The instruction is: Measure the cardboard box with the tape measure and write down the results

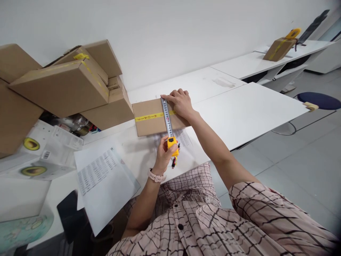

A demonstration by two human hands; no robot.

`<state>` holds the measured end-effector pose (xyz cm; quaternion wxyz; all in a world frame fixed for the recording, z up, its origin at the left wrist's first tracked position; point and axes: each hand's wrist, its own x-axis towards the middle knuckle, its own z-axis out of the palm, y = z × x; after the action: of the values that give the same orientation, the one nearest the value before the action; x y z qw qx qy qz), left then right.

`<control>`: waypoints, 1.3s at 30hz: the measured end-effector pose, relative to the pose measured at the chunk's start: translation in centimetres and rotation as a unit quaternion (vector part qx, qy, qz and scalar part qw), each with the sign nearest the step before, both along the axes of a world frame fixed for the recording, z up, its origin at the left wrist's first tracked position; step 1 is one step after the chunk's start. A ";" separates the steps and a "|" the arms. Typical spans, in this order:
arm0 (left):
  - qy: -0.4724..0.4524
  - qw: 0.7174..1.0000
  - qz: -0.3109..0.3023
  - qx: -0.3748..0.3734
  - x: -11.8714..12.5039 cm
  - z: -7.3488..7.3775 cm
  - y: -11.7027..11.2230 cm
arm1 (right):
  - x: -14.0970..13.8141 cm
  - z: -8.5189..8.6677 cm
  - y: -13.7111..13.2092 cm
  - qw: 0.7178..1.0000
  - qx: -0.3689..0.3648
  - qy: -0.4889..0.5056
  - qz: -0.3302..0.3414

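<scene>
A cardboard box (pixel 147 125) sealed with yellow tape lies on the white table before me. My left hand (pixel 162 153) is wrapped round the yellow case of a tape measure (pixel 172 145) at the box's near edge. From the case, the silver blade runs across the box top to its far edge. My right hand (pixel 182 103) rests on the far right part of the box, its index finger at the blade's end and the other fingers bent; the palm side is hidden. Under the box lies a printed sheet (pixel 186 139), and a small black-and-red pen-like item (pixel 174 162) shows beside the case.
Several cardboard boxes (pixel 61 87) are stacked at the left, above white cartons (pixel 39 151) with avocado pictures. Printed papers (pixel 106 188) lie over the near table edge. Far right are another taped box (pixel 279 49), a yellow tape dispenser (pixel 293 33) and a blue stool (pixel 319 100).
</scene>
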<state>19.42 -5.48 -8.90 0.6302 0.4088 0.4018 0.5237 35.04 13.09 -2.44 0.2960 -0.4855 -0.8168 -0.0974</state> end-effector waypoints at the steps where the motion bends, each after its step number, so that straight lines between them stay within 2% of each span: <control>1: -0.001 1.000 -0.001 0.001 0.0 0.1 0.1 | 0.0 -0.1 0.1 1.000 0.002 0.000 0.000; 14: -0.001 1.000 -0.002 0.011 -0.3 -0.4 0.4 | -0.2 0.1 0.0 0.999 -0.004 -0.031 -0.020; 32: 0.000 1.000 0.004 0.005 -0.1 -0.4 0.4 | -0.1 -0.5 0.2 1.000 0.016 -0.012 -0.015; 35: -0.010 1.000 -0.005 -0.001 -0.7 0.1 -0.5 | -0.1 -0.4 -0.5 0.999 0.024 -0.019 -0.025; 39: -0.027 0.999 -0.013 0.036 -3.4 1.7 -3.8 | 0.1 -0.8 -2.9 0.999 0.041 0.004 -0.034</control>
<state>16.01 -9.28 -7.25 0.6323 0.4222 0.3600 0.5407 35.13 10.16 -3.22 0.3155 -0.5012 -0.7937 -0.1387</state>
